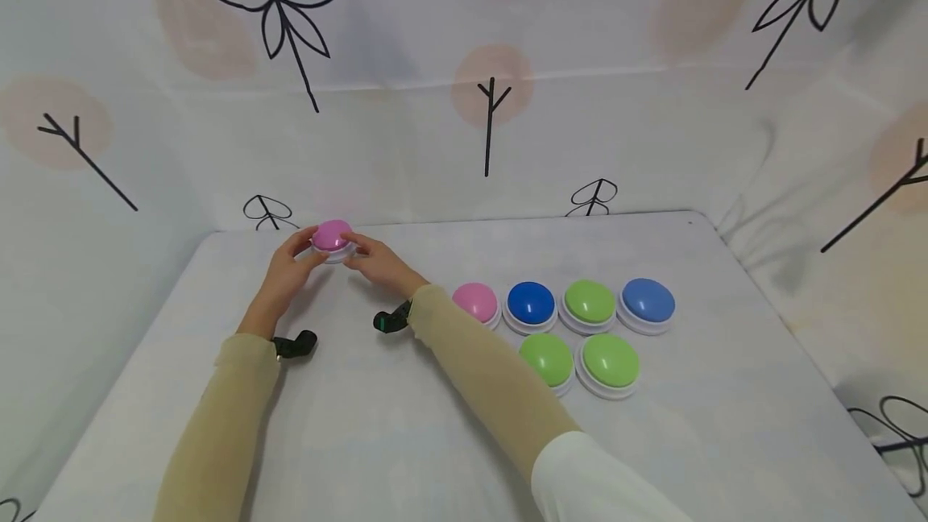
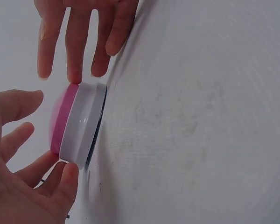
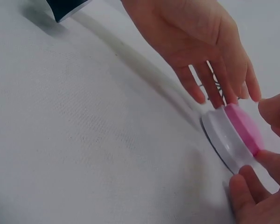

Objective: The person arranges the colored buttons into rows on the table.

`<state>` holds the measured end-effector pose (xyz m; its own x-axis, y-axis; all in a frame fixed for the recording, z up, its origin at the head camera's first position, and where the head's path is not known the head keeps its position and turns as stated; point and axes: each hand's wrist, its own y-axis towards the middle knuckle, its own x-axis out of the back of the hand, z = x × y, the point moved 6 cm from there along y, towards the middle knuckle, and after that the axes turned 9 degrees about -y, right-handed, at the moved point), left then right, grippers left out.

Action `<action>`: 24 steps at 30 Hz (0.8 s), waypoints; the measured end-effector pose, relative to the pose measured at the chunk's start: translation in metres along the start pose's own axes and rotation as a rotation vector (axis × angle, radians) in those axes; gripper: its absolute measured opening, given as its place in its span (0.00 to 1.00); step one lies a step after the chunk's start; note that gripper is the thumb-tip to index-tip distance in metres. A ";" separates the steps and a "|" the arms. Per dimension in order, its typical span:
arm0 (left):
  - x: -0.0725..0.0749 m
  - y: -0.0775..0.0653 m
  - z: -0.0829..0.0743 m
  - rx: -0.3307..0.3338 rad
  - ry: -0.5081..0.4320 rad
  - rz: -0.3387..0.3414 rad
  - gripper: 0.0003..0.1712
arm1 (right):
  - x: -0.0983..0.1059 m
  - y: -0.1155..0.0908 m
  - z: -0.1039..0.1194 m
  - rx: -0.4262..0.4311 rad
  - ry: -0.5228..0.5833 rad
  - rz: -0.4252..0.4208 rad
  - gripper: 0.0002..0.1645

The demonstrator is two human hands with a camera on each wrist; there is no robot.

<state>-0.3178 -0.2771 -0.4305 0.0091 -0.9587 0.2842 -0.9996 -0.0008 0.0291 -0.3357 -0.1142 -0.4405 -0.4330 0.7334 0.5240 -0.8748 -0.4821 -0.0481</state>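
A pink dome push button [image 1: 332, 235] with a white round base is at the back left of the table, with a hand on either side of it. My left hand [image 1: 286, 272] has its spread fingers at the button's left side, fingertips right at the dome and base edge. My right hand [image 1: 383, 264] reaches across from the right with fingers nearly straight, tips touching the dome's rim. In the left wrist view the button [image 2: 81, 123] shows side-on, its dark underside close to the tabletop. The right wrist view shows the button [image 3: 231, 137] between the fingertips of both hands.
Right of centre stand a pink button [image 1: 475, 302], a dark blue button [image 1: 531, 303], a lighter blue button [image 1: 648, 300] and several green buttons [image 1: 590, 302] in two rows. The right sleeve passes over their left side. A patterned cloth [image 1: 406, 143] hangs behind the white table [image 1: 362, 425].
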 end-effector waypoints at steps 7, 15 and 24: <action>-0.002 0.001 -0.004 0.000 -0.012 -0.040 0.39 | 0.005 -0.003 0.000 0.014 0.033 -0.071 0.34; -0.002 -0.004 -0.011 -0.030 0.090 -0.069 0.39 | 0.011 -0.005 -0.005 -0.007 0.210 -0.179 0.36; -0.002 -0.009 -0.020 -0.088 0.144 -0.115 0.34 | 0.016 -0.005 -0.010 -0.020 0.247 -0.259 0.31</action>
<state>-0.3086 -0.2698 -0.4120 0.1332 -0.9034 0.4077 -0.9855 -0.0772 0.1508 -0.3405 -0.0951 -0.4405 -0.2339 0.9249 0.2997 -0.9654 -0.2575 0.0412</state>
